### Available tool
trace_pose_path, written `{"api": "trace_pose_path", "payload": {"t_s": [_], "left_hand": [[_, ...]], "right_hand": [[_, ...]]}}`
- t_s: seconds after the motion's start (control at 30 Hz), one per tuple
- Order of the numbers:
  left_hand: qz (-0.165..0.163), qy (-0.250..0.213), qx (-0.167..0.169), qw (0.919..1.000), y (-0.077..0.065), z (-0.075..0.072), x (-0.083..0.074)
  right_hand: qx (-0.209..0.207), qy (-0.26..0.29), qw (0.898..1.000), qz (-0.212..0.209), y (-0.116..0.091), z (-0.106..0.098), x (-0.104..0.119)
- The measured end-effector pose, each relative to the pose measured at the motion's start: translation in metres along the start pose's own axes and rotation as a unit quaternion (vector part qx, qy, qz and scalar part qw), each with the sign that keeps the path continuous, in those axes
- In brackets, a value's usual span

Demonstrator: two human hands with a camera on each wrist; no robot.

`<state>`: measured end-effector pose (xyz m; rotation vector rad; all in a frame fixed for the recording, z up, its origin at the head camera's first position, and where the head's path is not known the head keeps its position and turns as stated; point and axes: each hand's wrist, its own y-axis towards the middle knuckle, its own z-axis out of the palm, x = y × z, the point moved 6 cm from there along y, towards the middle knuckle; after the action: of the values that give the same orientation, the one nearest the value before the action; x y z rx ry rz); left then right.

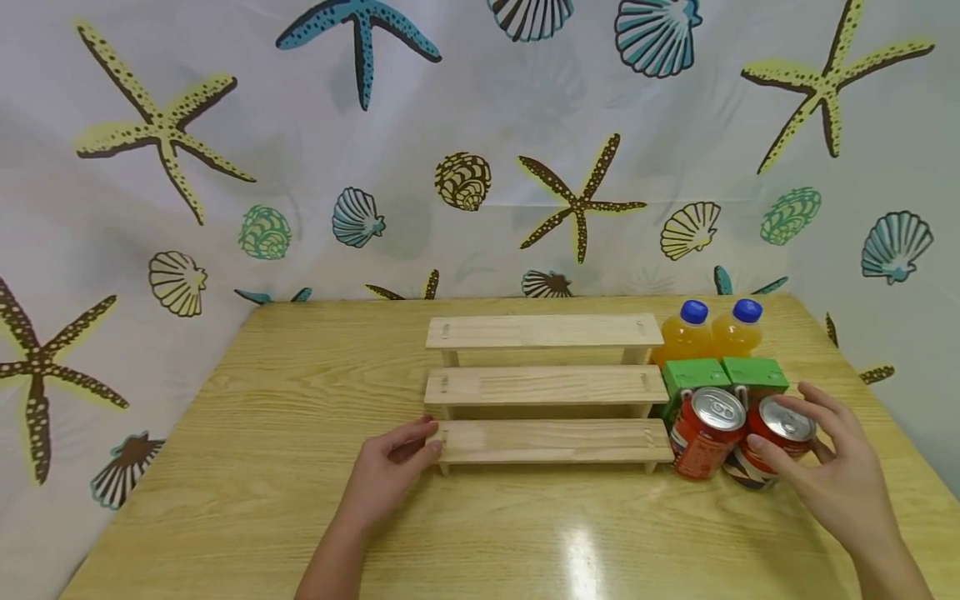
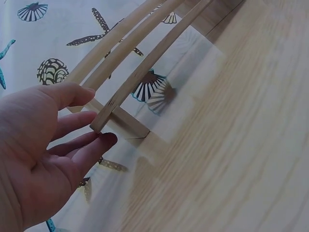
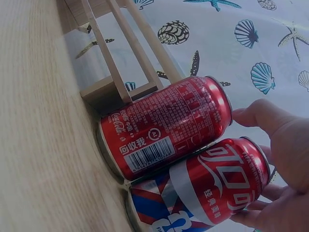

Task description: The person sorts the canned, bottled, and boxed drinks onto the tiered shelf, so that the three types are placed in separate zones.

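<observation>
A three-step wooden display rack (image 1: pixel 547 386) stands on the table. My left hand (image 1: pixel 393 467) is at the left end of its lowest step, thumb and curled fingers against the plank end (image 2: pixel 104 118). Two red Coca-Cola cans stand side by side at the rack's right. My right hand (image 1: pixel 840 467) holds the right can (image 3: pixel 203 186) near its top, thumb on the left side and fingers curled round the right side. The left can (image 3: pixel 166 128) touches that can, and my thumb tip lies close to its rim in the right wrist view.
Behind the cans stand two green-topped cartons (image 1: pixel 696 373), and behind those two orange drink bottles (image 1: pixel 686 333) with blue caps. The wooden table (image 1: pixel 315 375) runs back to a cloth (image 1: pixel 420 125) printed with starfish and shells.
</observation>
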<state>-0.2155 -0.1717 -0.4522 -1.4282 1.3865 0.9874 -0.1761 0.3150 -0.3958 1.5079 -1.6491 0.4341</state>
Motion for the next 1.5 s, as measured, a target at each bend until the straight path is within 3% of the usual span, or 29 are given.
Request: {"api": "trace_pose_path", "payload": {"t_s": [0.4,0.67,1.03,1.2,1.5], "left_hand": [[-0.016,-0.008,-0.001,0.9998,-0.002,0.005,0.005],[-0.025,-0.011,0.001,0.9996,-0.001,0.006,0.008],[-0.035,-0.006,0.008,0.9993,0.000,0.008,0.013],[-0.036,-0.007,0.007,0.9993,0.000,0.009,0.013],[-0.040,-0.014,0.013,0.9990,0.000,0.009,0.015]], "right_hand": [[-0.005,0.023,1.000,0.012,-0.004,0.002,-0.014],[-0.009,0.000,1.000,-0.017,-0.004,0.001,-0.016],[0.039,0.005,0.997,-0.067,-0.006,0.002,-0.023],[0.053,0.007,0.996,-0.071,-0.005,0.002,-0.026],[0.066,0.052,0.993,-0.085,-0.005,0.006,-0.028]]}}
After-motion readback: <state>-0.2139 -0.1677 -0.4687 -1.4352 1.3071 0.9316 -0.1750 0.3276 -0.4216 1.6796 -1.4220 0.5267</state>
